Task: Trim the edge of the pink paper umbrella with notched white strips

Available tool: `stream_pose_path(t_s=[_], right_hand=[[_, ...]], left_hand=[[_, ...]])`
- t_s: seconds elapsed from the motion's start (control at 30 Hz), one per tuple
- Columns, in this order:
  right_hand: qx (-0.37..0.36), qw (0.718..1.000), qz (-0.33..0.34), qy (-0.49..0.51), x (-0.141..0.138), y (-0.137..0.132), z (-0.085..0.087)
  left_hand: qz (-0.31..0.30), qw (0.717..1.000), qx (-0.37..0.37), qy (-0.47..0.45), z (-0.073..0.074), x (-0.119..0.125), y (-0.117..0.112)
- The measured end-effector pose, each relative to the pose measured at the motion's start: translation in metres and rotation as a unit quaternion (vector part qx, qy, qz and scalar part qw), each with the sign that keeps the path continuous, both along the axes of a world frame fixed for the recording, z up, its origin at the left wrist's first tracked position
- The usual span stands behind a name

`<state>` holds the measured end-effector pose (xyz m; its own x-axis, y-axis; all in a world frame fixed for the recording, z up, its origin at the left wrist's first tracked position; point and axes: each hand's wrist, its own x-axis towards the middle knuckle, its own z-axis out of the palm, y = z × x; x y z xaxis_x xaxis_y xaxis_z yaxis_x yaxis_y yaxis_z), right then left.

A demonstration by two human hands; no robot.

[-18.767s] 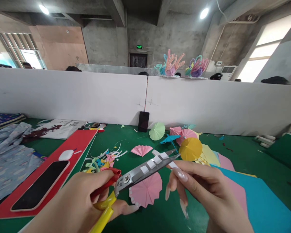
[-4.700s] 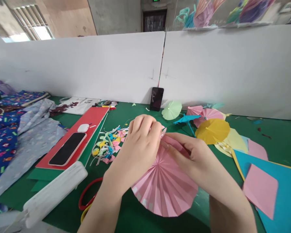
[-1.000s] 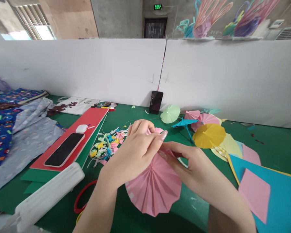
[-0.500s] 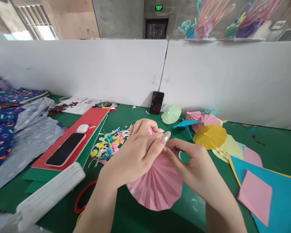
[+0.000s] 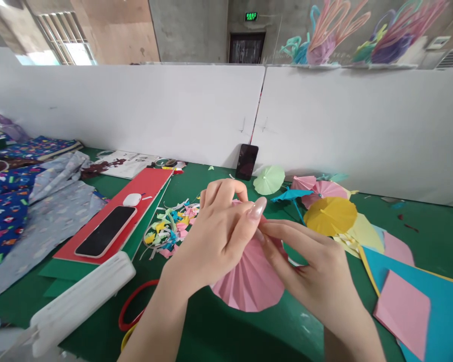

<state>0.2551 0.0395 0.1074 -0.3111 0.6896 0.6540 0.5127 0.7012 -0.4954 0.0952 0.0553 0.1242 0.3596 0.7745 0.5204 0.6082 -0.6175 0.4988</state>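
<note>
A pink pleated paper fan [image 5: 251, 281] is held above the green table [image 5: 219, 337], its round edge pointing down toward me. My left hand [image 5: 215, 234] curls over its top, thumb and fingers pinched on the folded edge. My right hand [image 5: 313, 279] grips the same top edge from the right, fingers pressed against the pleats. The fingertips of both hands meet at the fan's upper rim.
Scissors with red and yellow handles [image 5: 134, 314] lie below my left wrist beside a white case [image 5: 79, 301]. A phone [image 5: 105, 230] rests on a red board. Paper scraps [image 5: 169, 226], small paper umbrellas [image 5: 330, 213] and blue and pink sheets [image 5: 419, 306] surround the hands.
The fan has closed up and looks smaller and more cupped than a second ago. Both hands stay pinched at its top edge, shifted slightly right.
</note>
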Motion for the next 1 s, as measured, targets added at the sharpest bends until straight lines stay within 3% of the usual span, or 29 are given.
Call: stream_pose_path(t_s=[0.27, 0.4, 0.47, 0.63, 0.77, 1.0], right_hand=[[0.045, 0.999, 0.011, -0.024, 0.003, -0.003, 0.003], [-0.013, 1.0, -0.016, -0.009, 0.007, -0.006, 0.008], [-0.052, 0.999, -0.01, 0.002, 0.01, -0.006, 0.01], [-0.133, 0.991, 0.013, -0.003, 0.016, -0.007, 0.012], [-0.145, 0.989, 0.027, -0.005, 0.015, -0.008, 0.013], [-0.178, 0.983, 0.052, 0.013, 0.014, -0.005, 0.013]], left_hand=[[0.03, 0.999, 0.026, 0.037, 0.004, -0.001, -0.002], [0.019, 1.0, 0.015, -0.017, 0.008, -0.011, -0.005], [0.024, 0.998, 0.045, -0.037, 0.011, -0.015, -0.009], [0.044, 0.99, 0.13, 0.014, 0.014, -0.015, -0.016], [0.042, 0.992, 0.09, 0.08, 0.009, -0.013, -0.013], [0.001, 0.992, 0.042, 0.115, 0.008, -0.009, -0.008]])
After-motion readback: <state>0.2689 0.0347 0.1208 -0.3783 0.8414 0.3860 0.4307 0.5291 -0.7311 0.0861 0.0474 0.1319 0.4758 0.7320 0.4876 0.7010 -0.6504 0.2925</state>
